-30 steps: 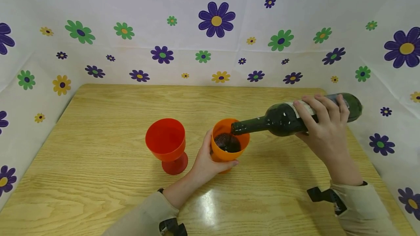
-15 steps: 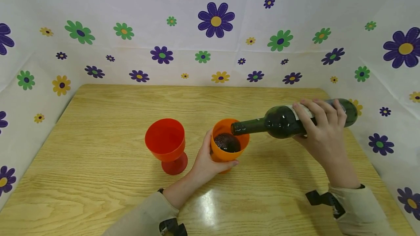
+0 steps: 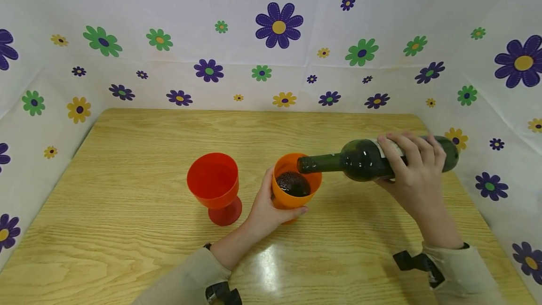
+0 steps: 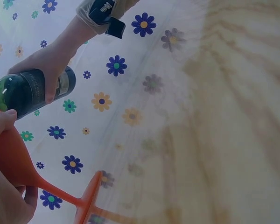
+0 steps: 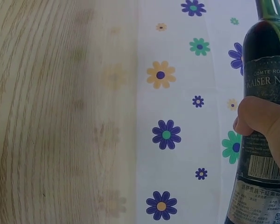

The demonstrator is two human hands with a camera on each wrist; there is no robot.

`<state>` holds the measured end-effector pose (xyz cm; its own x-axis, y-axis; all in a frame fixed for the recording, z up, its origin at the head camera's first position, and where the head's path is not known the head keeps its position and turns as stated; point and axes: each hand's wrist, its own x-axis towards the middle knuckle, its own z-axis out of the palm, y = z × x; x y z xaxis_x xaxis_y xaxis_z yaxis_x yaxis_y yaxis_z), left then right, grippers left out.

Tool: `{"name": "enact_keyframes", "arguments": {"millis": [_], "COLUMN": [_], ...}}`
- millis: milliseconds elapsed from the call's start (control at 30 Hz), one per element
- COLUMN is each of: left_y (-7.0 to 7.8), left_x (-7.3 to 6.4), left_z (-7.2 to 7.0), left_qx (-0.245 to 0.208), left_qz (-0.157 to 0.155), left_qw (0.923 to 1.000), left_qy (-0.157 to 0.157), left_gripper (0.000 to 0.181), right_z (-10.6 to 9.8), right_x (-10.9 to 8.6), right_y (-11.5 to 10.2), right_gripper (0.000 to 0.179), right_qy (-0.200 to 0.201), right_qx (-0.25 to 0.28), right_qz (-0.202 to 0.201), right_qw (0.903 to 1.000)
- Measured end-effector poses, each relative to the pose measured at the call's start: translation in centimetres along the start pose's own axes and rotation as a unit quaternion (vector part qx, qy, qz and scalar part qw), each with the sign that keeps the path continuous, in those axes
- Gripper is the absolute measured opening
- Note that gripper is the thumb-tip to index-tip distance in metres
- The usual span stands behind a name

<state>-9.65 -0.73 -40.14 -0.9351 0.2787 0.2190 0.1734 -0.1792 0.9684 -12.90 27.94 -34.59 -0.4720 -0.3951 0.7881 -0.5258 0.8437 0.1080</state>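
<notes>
Left of the orange goblet, a red plastic goblet with a short stem and round foot stands upright on the pale wood-grained bench; no liquid shows in it, and it is probably set apart to leave working room. The left hand comes in at the goblet's near left side, its grip curled around the bowl, seemingly to steady it. The orange plastic stemmed goblet itself stands upright, with frothy dark liquid in its bowl. To its right, a dark green glass bottle with a long neck is held in the air, lying almost level, its mouth above the goblet's bowl; contact with the rim cannot be told, and no stream shows. Such a tilt seems meant to control the flow. Farthest right of the goblet, the right hand has its grip clamped around the bottle's labelled body, likely for better balance than the neck would give.

Counted: two goblets, one red and one orange; one bottle; two hands, each holding one thing.
</notes>
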Motion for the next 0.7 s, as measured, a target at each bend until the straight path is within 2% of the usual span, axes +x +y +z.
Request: {"name": "enact_keyframes", "arguments": {"millis": [167, 367, 700], "left_y": [-0.01, 0.02, 0.02], "left_x": [0.06, 0.06, -0.02], "left_z": [0.0, -0.02, 0.01], "left_qx": [0.001, 0.002, 0.007], "left_qz": [0.0, 0.0, 0.011], "left_qw": [1.0, 1.0, 0.9999], "left_qy": [0.0, 0.0, -0.003], "left_gripper": [0.087, 0.087, 0.085], "right_z": [0.03, 0.03, -0.16], "right_x": [-0.12, -0.37, -0.97], "right_y": [-0.04, -0.08, -0.25], "right_gripper": [0.105, 0.095, 0.106], "right_qy": [0.003, 0.0, -0.043], "right_qx": [0.003, 0.009, 0.002], "right_qz": [0.002, 0.001, 0.015], "right_qw": [1.0, 1.0, 0.999]}}
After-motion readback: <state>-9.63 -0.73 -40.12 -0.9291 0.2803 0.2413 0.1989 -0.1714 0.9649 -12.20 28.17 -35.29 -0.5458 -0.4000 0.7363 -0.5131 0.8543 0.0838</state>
